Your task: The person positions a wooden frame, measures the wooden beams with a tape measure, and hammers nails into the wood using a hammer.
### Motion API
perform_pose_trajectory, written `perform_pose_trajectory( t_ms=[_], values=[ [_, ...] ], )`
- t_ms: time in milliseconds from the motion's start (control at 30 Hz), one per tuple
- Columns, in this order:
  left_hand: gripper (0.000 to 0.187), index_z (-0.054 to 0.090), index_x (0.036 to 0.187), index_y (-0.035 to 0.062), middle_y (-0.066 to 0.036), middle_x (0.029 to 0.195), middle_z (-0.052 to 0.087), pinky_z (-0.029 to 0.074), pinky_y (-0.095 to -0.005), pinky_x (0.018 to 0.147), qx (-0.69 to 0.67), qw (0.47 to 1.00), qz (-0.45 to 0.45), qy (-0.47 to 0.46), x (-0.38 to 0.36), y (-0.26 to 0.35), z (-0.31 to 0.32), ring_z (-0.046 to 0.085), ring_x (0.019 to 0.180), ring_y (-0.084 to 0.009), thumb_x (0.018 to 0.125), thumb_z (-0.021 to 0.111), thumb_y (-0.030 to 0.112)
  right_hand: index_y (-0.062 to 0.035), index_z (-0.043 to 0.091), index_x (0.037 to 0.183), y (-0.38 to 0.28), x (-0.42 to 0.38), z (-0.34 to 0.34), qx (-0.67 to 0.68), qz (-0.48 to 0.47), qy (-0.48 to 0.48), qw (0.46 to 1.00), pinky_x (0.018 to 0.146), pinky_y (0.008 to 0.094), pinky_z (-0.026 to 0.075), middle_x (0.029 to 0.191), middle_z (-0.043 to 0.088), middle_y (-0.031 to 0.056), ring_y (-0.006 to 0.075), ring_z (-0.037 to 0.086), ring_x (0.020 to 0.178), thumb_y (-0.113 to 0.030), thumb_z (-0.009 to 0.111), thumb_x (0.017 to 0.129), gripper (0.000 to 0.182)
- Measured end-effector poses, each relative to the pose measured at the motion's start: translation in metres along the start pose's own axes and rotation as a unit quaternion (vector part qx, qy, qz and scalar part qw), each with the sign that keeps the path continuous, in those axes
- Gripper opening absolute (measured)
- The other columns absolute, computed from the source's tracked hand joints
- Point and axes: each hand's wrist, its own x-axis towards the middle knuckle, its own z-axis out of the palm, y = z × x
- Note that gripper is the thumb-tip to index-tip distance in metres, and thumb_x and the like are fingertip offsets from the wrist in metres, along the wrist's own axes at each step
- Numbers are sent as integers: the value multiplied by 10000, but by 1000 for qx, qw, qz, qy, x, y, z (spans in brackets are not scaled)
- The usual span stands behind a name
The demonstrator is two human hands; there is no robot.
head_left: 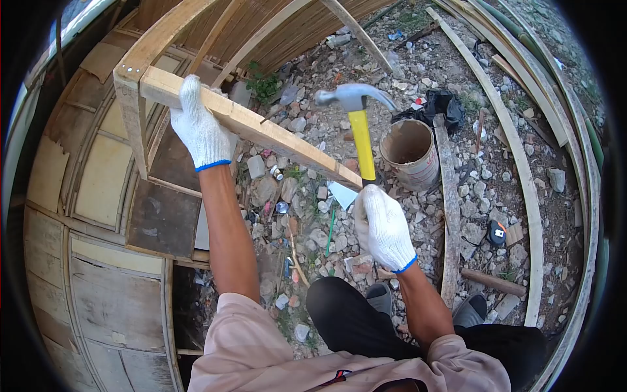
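Note:
My left hand [199, 127], in a white knitted glove with a blue cuff, is wrapped round a wooden beam [261, 130] near its far left end. That end meets the corner of a wooden frame [132, 98], where several nail heads show on top. In my right hand [385, 228], also gloved, is a claw hammer [361, 130] held upright by the lower end of its yellow and black handle. The hammer's metal head is raised, apart from the beam. The beam's near end stops close to my right hand.
Stones and rubble [313, 242] cover the ground. A dirty bucket [411, 157] stands right of the hammer, beside a black plastic bag [444, 108]. Long planks [503, 124] lie on the right, near a tape measure [498, 232]. Wooden panels [117, 294] stand at left.

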Motion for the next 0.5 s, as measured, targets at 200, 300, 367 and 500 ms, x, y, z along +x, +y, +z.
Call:
perform_pose_trajectory(
  t_ms=[200, 300, 367, 500],
  values=[
    [434, 553, 1102, 22, -85, 849, 557, 534, -378, 692, 11, 1000, 3, -12, -15, 8, 6, 600, 757, -216, 865, 759, 321, -70, 554, 978, -42, -8, 29, 237, 13, 22, 971, 411, 248, 294, 624, 436, -17, 75, 383, 470, -384, 470, 1071, 338],
    [460, 551, 1115, 16, -85, 868, 556, 531, -383, 704, 10, 1000, 15, -10, -12, 6, 8, 600, 769, -219, 861, 762, 336, -47, 553, 986, -12, -1, 15, -87, -56, -30, 994, 431, 240, 306, 665, 455, -15, 79, 432, 524, -341, 487, 1068, 312],
    [471, 550, 1118, 12, -86, 879, 555, 530, -389, 711, 13, 1000, 12, -16, -9, 5, 5, 600, 775, -220, 859, 763, 342, -64, 541, 951, -55, -10, 18, 93, 21, 6, 995, 429, 247, 315, 636, 434, -30, 92, 413, 493, -427, 473, 1063, 386],
    [464, 556, 1110, 8, -85, 877, 557, 530, -391, 709, 22, 1000, -2, -10, -14, 6, -1, 601, 777, -220, 860, 761, 342, -133, 402, 783, -120, -20, 5, 378, -276, 18, 883, 348, 264, 215, 557, 300, -57, 71, 226, 394, -602, 365, 1042, 536]
  ],
)
